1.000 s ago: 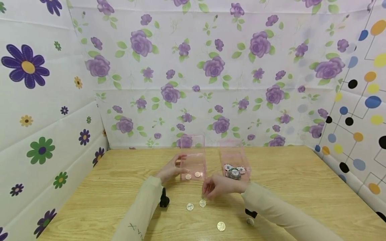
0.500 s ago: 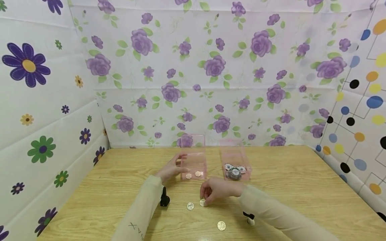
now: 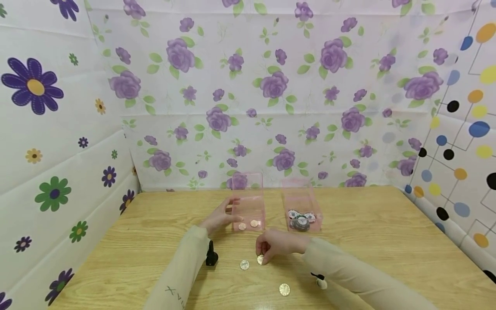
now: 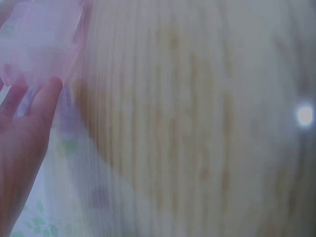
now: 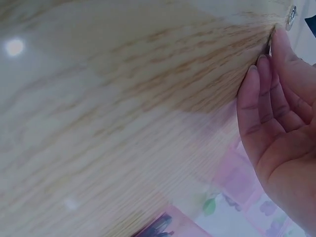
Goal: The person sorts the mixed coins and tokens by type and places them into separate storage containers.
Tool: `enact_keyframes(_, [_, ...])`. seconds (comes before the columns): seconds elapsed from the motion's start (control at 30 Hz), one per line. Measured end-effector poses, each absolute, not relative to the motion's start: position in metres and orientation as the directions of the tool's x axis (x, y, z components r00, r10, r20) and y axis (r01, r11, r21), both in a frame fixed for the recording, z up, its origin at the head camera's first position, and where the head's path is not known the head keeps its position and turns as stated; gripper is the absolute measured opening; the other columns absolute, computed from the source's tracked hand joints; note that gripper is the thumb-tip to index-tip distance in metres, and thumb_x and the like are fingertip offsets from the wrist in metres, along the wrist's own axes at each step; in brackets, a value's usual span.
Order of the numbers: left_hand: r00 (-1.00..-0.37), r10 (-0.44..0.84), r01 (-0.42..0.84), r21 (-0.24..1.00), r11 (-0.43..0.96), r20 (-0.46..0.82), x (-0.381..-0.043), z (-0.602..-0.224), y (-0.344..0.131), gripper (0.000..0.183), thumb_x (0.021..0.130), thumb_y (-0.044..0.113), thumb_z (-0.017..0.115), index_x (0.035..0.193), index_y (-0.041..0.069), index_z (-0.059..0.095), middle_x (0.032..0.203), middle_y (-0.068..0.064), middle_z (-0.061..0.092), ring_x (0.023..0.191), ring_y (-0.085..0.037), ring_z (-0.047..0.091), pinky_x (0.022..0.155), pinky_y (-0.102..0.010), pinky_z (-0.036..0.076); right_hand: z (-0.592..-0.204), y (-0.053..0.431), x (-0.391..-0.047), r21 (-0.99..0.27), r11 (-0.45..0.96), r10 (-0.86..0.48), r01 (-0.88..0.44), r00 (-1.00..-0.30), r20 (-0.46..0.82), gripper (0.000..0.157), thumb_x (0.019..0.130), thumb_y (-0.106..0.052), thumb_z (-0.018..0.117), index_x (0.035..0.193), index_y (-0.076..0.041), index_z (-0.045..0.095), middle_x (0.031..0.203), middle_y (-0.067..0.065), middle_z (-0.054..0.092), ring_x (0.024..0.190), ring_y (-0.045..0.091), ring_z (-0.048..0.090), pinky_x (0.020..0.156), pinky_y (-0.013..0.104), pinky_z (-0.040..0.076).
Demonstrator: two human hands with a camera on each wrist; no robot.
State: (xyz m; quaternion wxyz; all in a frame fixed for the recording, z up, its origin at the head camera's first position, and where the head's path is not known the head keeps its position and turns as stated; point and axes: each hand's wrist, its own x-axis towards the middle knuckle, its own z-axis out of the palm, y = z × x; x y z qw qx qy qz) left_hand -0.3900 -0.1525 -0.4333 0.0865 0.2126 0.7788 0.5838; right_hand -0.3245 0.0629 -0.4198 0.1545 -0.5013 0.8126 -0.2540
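At the left side of a clear pink plastic box (image 3: pixel 248 206) with its lid raised, my left hand (image 3: pixel 221 217) holds the wall, thumb at the front and fingers farther back. The left wrist view shows this thumb (image 4: pixel 49 96) against the pink plastic. Two coins (image 3: pixel 253 223) lie inside the box near its front. My right hand (image 3: pixel 280 242) is low over the table, pinching a gold-coloured coin (image 3: pixel 260 260) between thumb and fingers. In the right wrist view, the curled fingers meet the thumb at the tabletop. Another coin (image 3: pixel 244 265) lies just left of it.
Right of the first box stands a second open pink box (image 3: pixel 315 224) holding several poker chips (image 3: pixel 302 222). More coins lie nearer the front, one bare coin (image 3: pixel 284 289) and one (image 3: pixel 321 283) by my right sleeve. Flowered cloth walls close off the wooden table (image 3: pixel 128 258).
My right hand has moved slightly left and down onto the coin, and its thumb and fingers now pinch it. My left hand stays at the box.
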Motion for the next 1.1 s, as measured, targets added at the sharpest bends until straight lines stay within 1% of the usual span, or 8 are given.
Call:
enact_keyframes(0.23, [-0.892, 0.436, 0.230, 0.949, 0.215, 0.117, -0.391, -0.434, -0.153, 0.064, 0.061, 0.017, 0.058, 0.113, 0.017, 0.021, 0.111, -0.001, 0.022, 0.098, -0.027, 0.022, 0.071, -0.036, 0.028, -0.422, 0.063, -0.328, -0.541, 0.367, -0.888, -0.757, -0.458, 0.038, 0.022, 0.054, -0.024, 0.061, 0.068, -0.011, 0.050, 0.060, -0.003, 0.049, 0.052, 0.002, 0.043, 0.045, 0.014, 0.036])
enact_keyframes(0.33, [-0.891, 0.438, 0.230, 0.950, 0.212, 0.118, -0.391, -0.434, -0.153, 0.064, 0.061, 0.017, 0.058, 0.113, 0.018, 0.021, 0.111, -0.001, 0.021, 0.098, -0.027, 0.022, 0.071, -0.036, 0.028, -0.423, 0.064, -0.330, -0.580, 0.356, -0.885, -0.733, -0.464, 0.043, 0.022, 0.054, -0.022, 0.061, 0.068, -0.010, 0.050, 0.061, -0.002, 0.049, 0.053, 0.003, 0.044, 0.045, 0.015, 0.036])
enact_keyframes(0.53, [-0.889, 0.444, 0.229, 0.951, 0.208, 0.117, -0.391, -0.434, -0.153, 0.065, 0.060, 0.018, 0.058, 0.113, 0.018, 0.021, 0.112, -0.003, 0.021, 0.098, -0.027, 0.021, 0.070, -0.036, 0.028, -0.423, 0.067, -0.332, -0.727, 0.321, -0.880, -0.607, -0.475, 0.008, 0.015, 0.061, -0.014, 0.058, 0.071, -0.005, 0.051, 0.061, 0.004, 0.051, 0.051, 0.012, 0.048, 0.043, 0.023, 0.039])
enact_keyframes(0.7, [-0.889, 0.443, 0.220, 0.956, 0.195, 0.114, -0.391, -0.436, -0.153, 0.064, 0.060, 0.017, 0.059, 0.113, 0.018, 0.021, 0.112, -0.003, 0.021, 0.098, -0.027, 0.021, 0.071, -0.036, 0.028, -0.423, 0.069, -0.334, -0.767, 0.331, -0.859, -0.549, -0.512, -0.005, 0.012, 0.063, -0.014, 0.055, 0.072, -0.005, 0.052, 0.061, 0.005, 0.052, 0.050, 0.015, 0.049, 0.043, 0.027, 0.040])
enact_keyframes(0.8, [-0.889, 0.443, 0.221, 0.956, 0.191, 0.116, -0.391, -0.436, -0.153, 0.065, 0.060, 0.017, 0.059, 0.113, 0.019, 0.022, 0.112, -0.003, 0.021, 0.098, -0.026, 0.022, 0.072, -0.035, 0.028, -0.422, 0.071, -0.335, -0.789, 0.344, -0.840, -0.509, -0.542, -0.017, 0.012, 0.064, -0.015, 0.055, 0.072, -0.006, 0.052, 0.061, 0.005, 0.051, 0.051, 0.016, 0.048, 0.044, 0.029, 0.040])
enact_keyframes(0.9, [-0.893, 0.437, 0.224, 0.951, 0.212, 0.113, -0.391, -0.435, -0.153, 0.065, 0.059, 0.020, 0.060, 0.113, 0.020, 0.022, 0.111, -0.001, 0.022, 0.097, -0.024, 0.023, 0.071, -0.035, 0.028, -0.419, 0.073, -0.337, -0.833, 0.331, -0.822, -0.444, -0.569, -0.024, 0.014, 0.065, -0.015, 0.055, 0.073, -0.005, 0.051, 0.062, 0.008, 0.051, 0.053, 0.021, 0.049, 0.045, 0.033, 0.040])
enact_keyframes(1.03, [-0.897, 0.431, 0.220, 0.948, 0.231, 0.103, -0.390, -0.435, -0.154, 0.066, 0.058, 0.022, 0.060, 0.112, 0.022, 0.023, 0.110, 0.002, 0.023, 0.097, -0.022, 0.024, 0.071, -0.034, 0.028, -0.412, 0.076, -0.340, -0.899, 0.275, -0.799, -0.340, -0.601, -0.017, 0.016, 0.065, -0.013, 0.054, 0.076, -0.002, 0.050, 0.066, 0.013, 0.050, 0.056, 0.028, 0.048, 0.049, 0.039, 0.038])
enact_keyframes(1.1, [-0.895, 0.433, 0.224, 0.947, 0.229, 0.107, -0.390, -0.435, -0.154, 0.065, 0.058, 0.021, 0.060, 0.112, 0.022, 0.023, 0.110, 0.001, 0.023, 0.097, -0.023, 0.024, 0.071, -0.034, 0.028, -0.407, 0.077, -0.341, -0.925, 0.245, -0.784, -0.291, -0.621, -0.013, 0.018, 0.066, -0.012, 0.053, 0.078, 0.000, 0.048, 0.068, 0.015, 0.049, 0.059, 0.031, 0.047, 0.051, 0.040, 0.037])
